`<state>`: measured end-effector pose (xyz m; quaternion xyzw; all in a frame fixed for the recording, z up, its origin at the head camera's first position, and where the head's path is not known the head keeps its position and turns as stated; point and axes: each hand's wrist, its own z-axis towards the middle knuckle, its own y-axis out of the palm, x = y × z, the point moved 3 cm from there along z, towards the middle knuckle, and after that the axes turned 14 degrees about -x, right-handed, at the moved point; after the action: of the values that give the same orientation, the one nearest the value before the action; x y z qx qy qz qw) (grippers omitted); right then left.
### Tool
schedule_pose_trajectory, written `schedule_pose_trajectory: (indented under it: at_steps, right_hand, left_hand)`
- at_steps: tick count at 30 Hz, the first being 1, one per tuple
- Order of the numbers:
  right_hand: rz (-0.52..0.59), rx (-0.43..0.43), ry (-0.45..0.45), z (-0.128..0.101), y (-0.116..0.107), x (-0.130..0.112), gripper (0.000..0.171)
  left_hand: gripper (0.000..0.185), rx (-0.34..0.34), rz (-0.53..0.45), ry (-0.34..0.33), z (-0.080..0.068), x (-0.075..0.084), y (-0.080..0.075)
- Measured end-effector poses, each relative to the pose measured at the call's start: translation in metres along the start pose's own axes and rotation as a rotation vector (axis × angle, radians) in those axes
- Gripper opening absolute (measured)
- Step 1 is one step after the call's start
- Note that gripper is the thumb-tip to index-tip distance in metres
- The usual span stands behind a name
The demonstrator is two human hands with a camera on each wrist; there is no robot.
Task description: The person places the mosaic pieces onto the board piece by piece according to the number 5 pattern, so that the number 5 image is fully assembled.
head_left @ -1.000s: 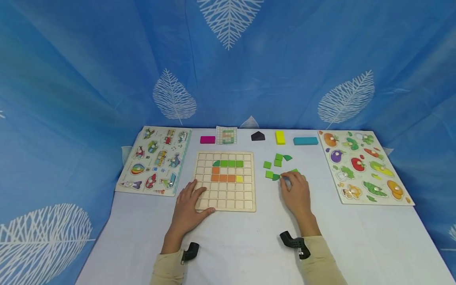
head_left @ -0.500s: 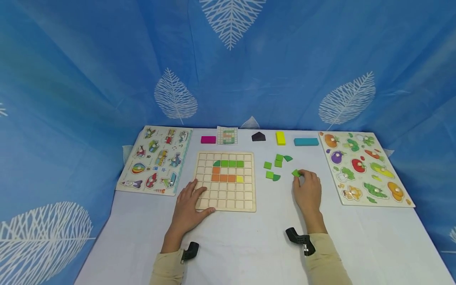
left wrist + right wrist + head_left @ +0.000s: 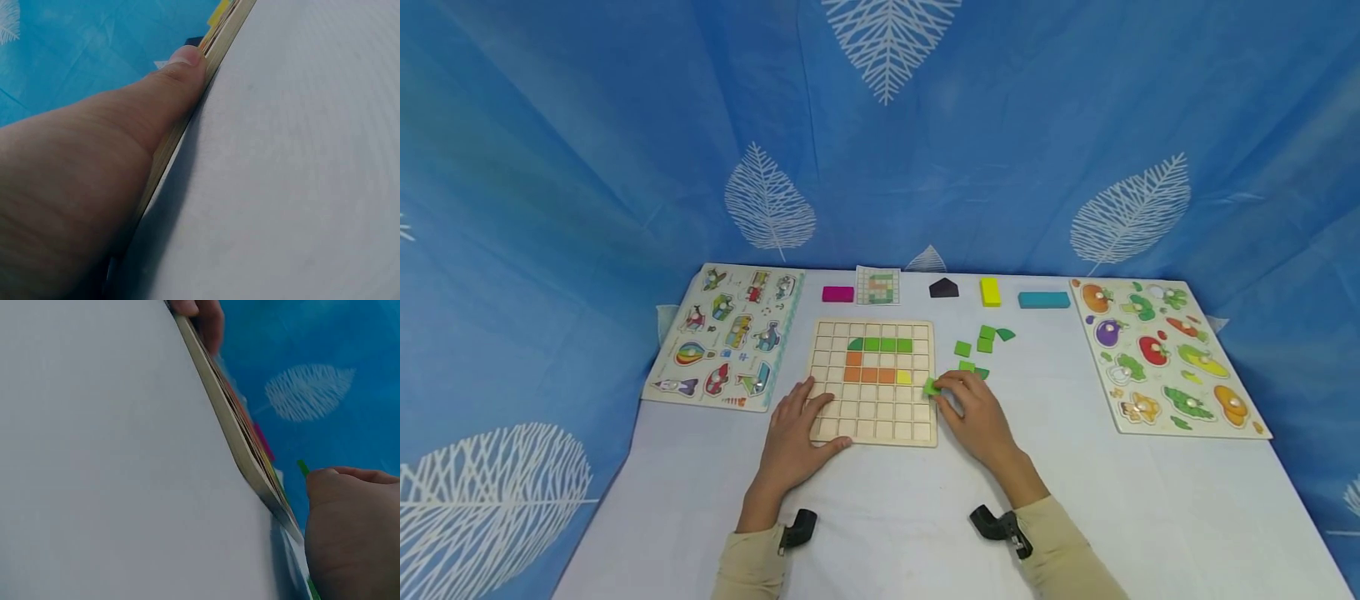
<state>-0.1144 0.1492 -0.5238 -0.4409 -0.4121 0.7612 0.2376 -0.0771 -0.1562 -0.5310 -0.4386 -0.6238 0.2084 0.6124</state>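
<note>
At the right edge of the wooden grid board [image 3: 859,412], my right hand [image 3: 979,417] pinches a green square tile [image 3: 931,387] between thumb and fingertips. In the right wrist view the tile's thin green edge [image 3: 303,467] sticks out past the fingers, above the board's level. My left hand [image 3: 793,437] rests spread on the board's near left corner, its thumb [image 3: 187,59] lying along the front edge. On the board are a row of green tiles [image 3: 888,344] starting with a dark green quarter-round, several orange tiles [image 3: 870,375] and one yellow tile [image 3: 905,377].
Right of the board lie loose green squares [image 3: 962,348] and dark green quarter-round pieces [image 3: 1005,334]. Behind it are a pattern card [image 3: 877,286] and magenta, black, yellow and teal blocks [image 3: 1043,300]. A vehicle puzzle [image 3: 722,337] stands left, a vegetable puzzle [image 3: 1165,358] right.
My right hand has reached to the right for a loose green square tile, picked it up and carried it left to the board's right edge. My left hand has stayed in place.
</note>
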Motion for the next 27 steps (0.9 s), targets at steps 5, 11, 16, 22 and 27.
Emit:
schedule_pose_trajectory:
  at_steps: [5, 11, 16, 22, 27]
  right_hand:
    - [0.016, -0.046, -0.126, 0.011, 0.015, -0.02, 0.017]
    - [-0.032, -0.089, -0.129, 0.019, 0.026, -0.026, 0.012]
    - [-0.064, -0.092, -0.108, 0.019, 0.027, -0.027, 0.011]
    - [-0.113, -0.126, -0.083, 0.02, 0.028, -0.028, 0.012]
    - [-0.153, -0.104, -0.096, 0.02, 0.026, -0.028, 0.014]
  left_hand:
    - [0.076, 0.005, -0.001, -0.001, 0.0, 0.001, -0.001]
    - [0.078, -0.006, -0.006, -0.008, 0.001, -0.001, 0.001]
    - [0.078, -0.006, 0.0, -0.009, 0.001, -0.002, 0.002]
    - [0.077, 0.004, 0.0, -0.006, 0.001, -0.001, 0.002]
    - [0.077, 0.005, 0.006, -0.012, 0.001, -0.001, 0.002]
